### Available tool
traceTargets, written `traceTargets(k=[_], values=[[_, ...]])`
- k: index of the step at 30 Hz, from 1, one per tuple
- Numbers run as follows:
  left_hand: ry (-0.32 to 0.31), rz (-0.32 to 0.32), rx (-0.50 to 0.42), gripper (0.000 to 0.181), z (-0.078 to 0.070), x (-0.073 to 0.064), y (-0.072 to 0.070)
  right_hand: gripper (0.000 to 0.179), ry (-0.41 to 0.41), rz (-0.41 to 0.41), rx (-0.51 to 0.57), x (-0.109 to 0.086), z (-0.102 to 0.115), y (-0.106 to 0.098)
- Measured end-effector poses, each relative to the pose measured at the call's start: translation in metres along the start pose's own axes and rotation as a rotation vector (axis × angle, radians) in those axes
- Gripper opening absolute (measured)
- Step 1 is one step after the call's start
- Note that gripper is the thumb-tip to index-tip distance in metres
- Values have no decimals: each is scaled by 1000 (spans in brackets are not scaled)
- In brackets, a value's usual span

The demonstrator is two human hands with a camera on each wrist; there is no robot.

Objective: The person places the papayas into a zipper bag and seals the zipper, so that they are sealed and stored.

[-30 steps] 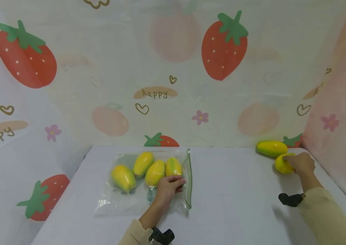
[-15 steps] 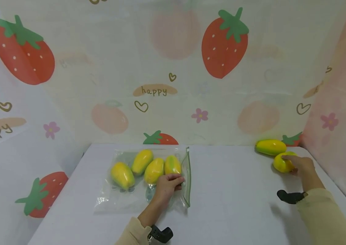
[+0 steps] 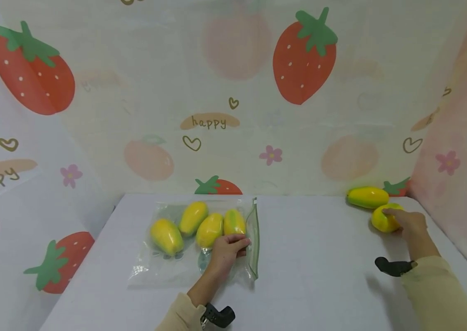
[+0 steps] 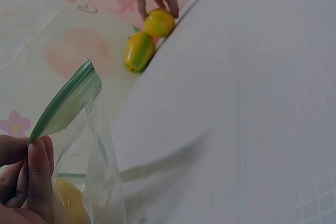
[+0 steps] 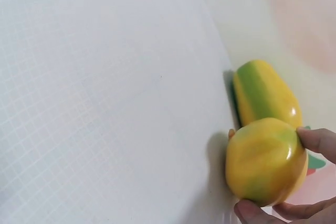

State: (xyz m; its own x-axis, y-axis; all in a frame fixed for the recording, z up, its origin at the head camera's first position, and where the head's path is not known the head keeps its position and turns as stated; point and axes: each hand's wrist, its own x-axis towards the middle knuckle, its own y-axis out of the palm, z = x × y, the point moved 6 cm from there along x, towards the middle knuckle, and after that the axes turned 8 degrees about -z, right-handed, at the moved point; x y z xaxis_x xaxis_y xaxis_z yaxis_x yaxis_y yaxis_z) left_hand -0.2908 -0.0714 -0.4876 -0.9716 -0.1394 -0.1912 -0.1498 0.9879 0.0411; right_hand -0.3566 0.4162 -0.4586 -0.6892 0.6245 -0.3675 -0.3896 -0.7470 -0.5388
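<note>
My left hand [image 3: 226, 253] pinches the right, open-end side of a clear zip bag [image 3: 146, 276] lying on the table. Its green zip strip [image 4: 63, 98] stands up beside the fingers in the left wrist view. Inside the bag lie several yellow papayas [image 3: 165, 236]. At the far right, my right hand [image 3: 412, 227] grips another yellow-green papaya [image 5: 265, 161], thumb on one side and fingers on the other. Close behind that one, a second loose papaya [image 3: 367, 197] lies along the back edge of the table, overlapped by the held one in the right wrist view.
A white-covered table [image 3: 308, 257] stretches between the bag and the loose papayas. Behind it hangs a backdrop [image 3: 233, 82] printed with strawberries, and a pinkish side sheet [image 3: 465, 174] rises along the right edge.
The right hand sits slightly lower against the papaya, and more of the fruit's top shows. The left hand keeps its hold on the bag. The head view has shifted a little.
</note>
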Motion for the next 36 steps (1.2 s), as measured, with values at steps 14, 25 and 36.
traceTargets(k=[14, 25, 36], values=[[-8, 0, 7, 29, -2, -2, 1, 101, -9, 13, -4, -3, -13, -10], [1, -4, -1, 30, -2, -2, -1, 103, -16, 32, 33, 4, -17, -15], [-18, -9, 16, 29, -3, -2, -2, 93, -114, 73, -50, -13, -13, -24]])
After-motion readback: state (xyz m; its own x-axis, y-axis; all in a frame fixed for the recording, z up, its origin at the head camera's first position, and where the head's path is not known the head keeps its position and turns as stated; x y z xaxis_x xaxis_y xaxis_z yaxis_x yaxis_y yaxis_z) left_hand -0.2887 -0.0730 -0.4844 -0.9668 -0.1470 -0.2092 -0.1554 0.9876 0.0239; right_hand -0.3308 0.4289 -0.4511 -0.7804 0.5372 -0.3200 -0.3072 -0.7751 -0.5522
